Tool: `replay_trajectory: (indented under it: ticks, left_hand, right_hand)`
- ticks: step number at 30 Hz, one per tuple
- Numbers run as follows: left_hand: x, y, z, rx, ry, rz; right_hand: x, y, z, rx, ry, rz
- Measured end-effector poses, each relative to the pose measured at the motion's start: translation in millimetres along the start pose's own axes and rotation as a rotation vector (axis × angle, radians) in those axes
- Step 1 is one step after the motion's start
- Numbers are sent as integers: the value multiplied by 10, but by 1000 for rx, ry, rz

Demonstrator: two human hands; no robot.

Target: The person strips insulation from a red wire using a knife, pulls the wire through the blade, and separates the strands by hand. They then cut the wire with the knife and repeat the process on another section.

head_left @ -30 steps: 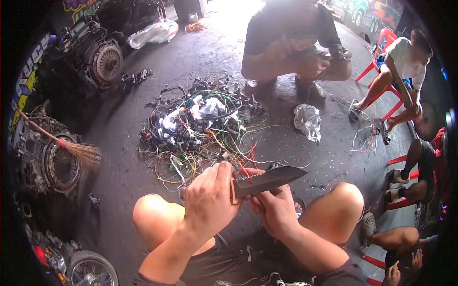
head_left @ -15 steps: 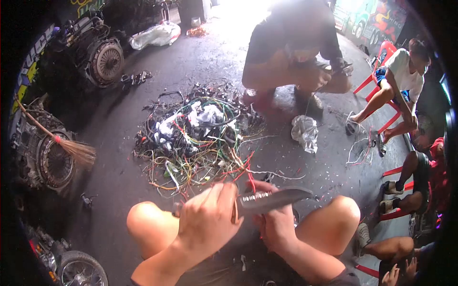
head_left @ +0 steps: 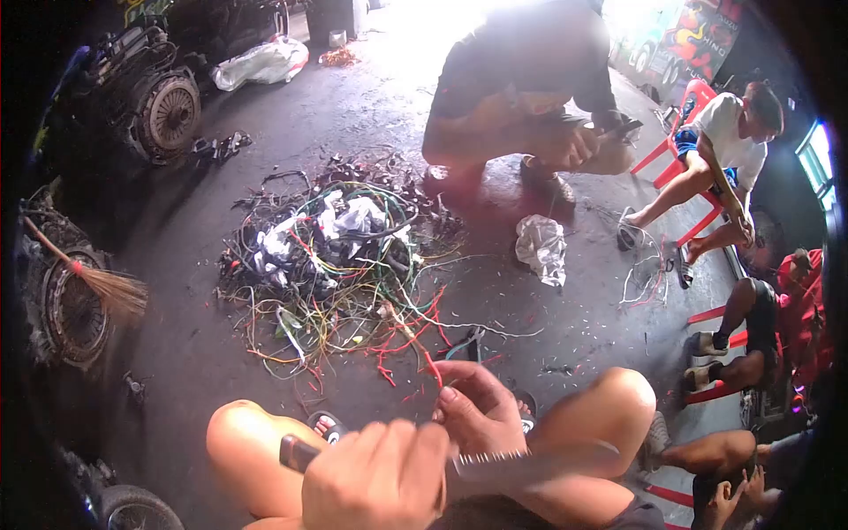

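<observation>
My left hand (head_left: 375, 477) is wrapped round the handle of a knife (head_left: 539, 465), whose broad blade points right and is blurred. Part of the dark handle sticks out on the left of the fist. Just beyond the blade, my right hand (head_left: 481, 411) pinches a red wire (head_left: 431, 364) between thumb and fingers. That wire runs up toward a tangled pile of coloured wires (head_left: 340, 256) on the floor. Pliers (head_left: 474, 343) lie on the floor beyond my right hand.
A person (head_left: 530, 97) squats across the pile, near a crumpled white bag (head_left: 541, 250). Other people sit on red chairs (head_left: 693, 208) at the right. Engine parts (head_left: 168, 115) and a broom (head_left: 110, 284) are at the left, with a wheel (head_left: 137, 508) below.
My left hand and the knife have moved down and nearer to me. The right hand has moved slightly left, and its grip on the red wire shows more plainly. The camera view has shifted.
</observation>
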State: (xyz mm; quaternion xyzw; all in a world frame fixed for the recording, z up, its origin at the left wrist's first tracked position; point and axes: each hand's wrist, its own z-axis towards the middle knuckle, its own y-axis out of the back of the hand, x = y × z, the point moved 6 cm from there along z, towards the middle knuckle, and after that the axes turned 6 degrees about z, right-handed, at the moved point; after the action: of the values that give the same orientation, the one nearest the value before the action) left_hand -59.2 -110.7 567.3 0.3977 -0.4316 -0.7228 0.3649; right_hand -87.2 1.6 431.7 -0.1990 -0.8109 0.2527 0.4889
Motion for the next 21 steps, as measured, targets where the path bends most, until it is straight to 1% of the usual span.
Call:
replay_trajectory:
  ticks: [1, 2, 3, 5, 8, 12, 14, 21]
  left_hand:
    - [86, -102, 10, 59, 51, 1]
    - [180, -169, 12, 130, 107, -107]
    - [359, -326, -46, 200, 188, -144]
    - [477, -402, -79, 139, 222, -148]
    - [523, -448, -26, 141, 232, -103]
    - [465, -539, 37, 94, 123, -38]
    - [441, -561, 65, 72, 110, -5]
    - [384, -599, 132, 54, 107, -2]
  right_hand:
    - [-4, -32, 19, 15, 41, 10]
    - [16, -19, -3, -85, 65, -99]
    - [24, -36, -3, -94, 57, -43]
    - [16, -4, -87, -12, 29, 29]
    - [26, -34, -81, 3, 4, 86]
    - [13, -67, -99, 19, -32, 67]
    - [-3, -55, -116, 61, -41, 83]
    - [1, -5, -146, 52, -63, 125]
